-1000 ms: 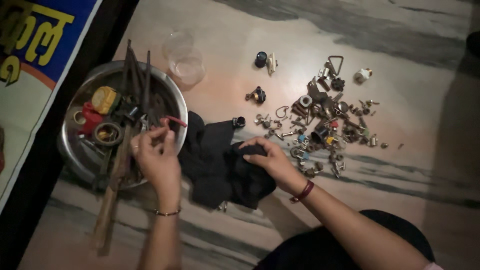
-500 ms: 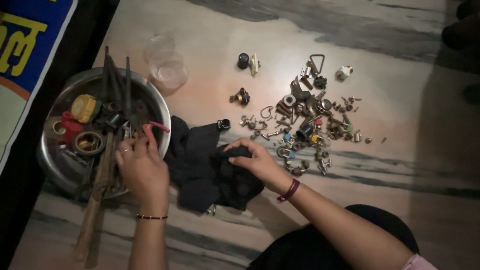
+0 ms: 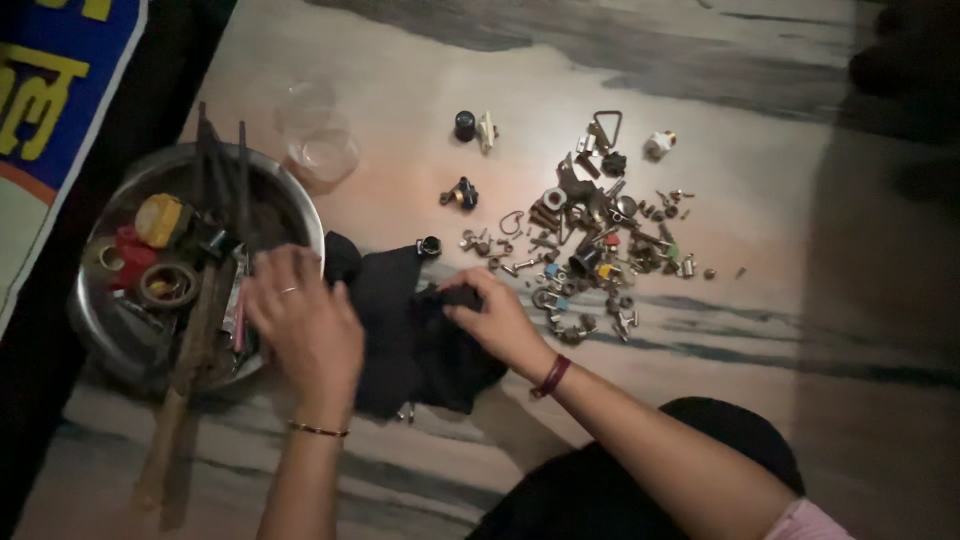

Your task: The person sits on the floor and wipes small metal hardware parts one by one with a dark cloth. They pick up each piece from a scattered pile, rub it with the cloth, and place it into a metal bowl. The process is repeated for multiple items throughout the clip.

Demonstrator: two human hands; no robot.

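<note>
**While both hands work the dark cloth, small parts sit ready to scatter**

While the left hand [image 3: 305, 325] lies over the near rim of the steel bowl [image 3: 85, 330] with its fingers spread and bent, I cannot tell whether it grips anything beneath the palm. The right hand [image 3: 495, 320] presses down on the black cloth [image 3: 400, 320], fingers closed in a pinch on a fold near its upper edge. The two hands are apart, the cloth bunched on the marble floor [image 3: 450, 100] between them, touching the bowl's right side.

The risks, as I judge them:

- A tug on the cloth could drag the little black fitting [image 3: 430, 246] resting at its top edge, or flick loose the small metal piece [image 3: 405, 411] peeping from its lower hem.
- The heap of screws, nuts and fittings [image 3: 595, 245] lies just beside the right hand — a sweep of wrist or cloth would push parts over the smooth floor, where they roll easily.
- The bowl is crowded: a yellow cap [image 3: 160, 218], a red piece [image 3: 130, 250], a tape roll [image 3: 168, 285] and long dark rods [image 3: 225, 180] leaning out over the far rim. A wooden-handled tool [image 3: 175, 400] juts over the near edge — a knock from the left forearm could tip it out or rock the bowl.
- The clear plastic cup [image 3: 318, 150] stands near the bowl and looks light enough to topple.
- Dim light makes small parts easy to miss.
</note>
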